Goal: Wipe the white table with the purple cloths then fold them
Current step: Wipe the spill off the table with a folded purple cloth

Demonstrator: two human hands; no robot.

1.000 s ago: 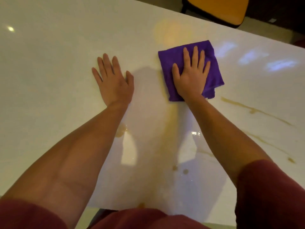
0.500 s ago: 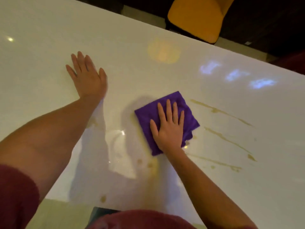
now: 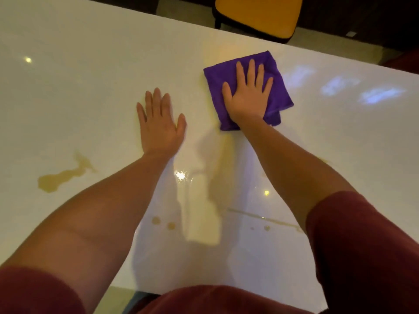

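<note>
A folded purple cloth point(image 3: 281, 91) lies on the glossy white table point(image 3: 90, 87), near its far edge. My right hand point(image 3: 248, 96) presses flat on top of the cloth with fingers spread. My left hand point(image 3: 159, 125) rests flat on the bare table to the left of the cloth, fingers apart, holding nothing. Only one purple cloth is in view.
A yellowish-brown spill point(image 3: 61, 177) sits on the table at the left. Two small drops point(image 3: 163, 223) and a thin streak point(image 3: 265, 219) lie nearer the front edge. A yellow chair point(image 3: 256, 14) stands beyond the far edge. My dark red sleeves fill the bottom corners.
My right hand pulled the cloth back toward me half a second ago, then pushed it away again to the far edge. My left hand stayed flat on the table.
</note>
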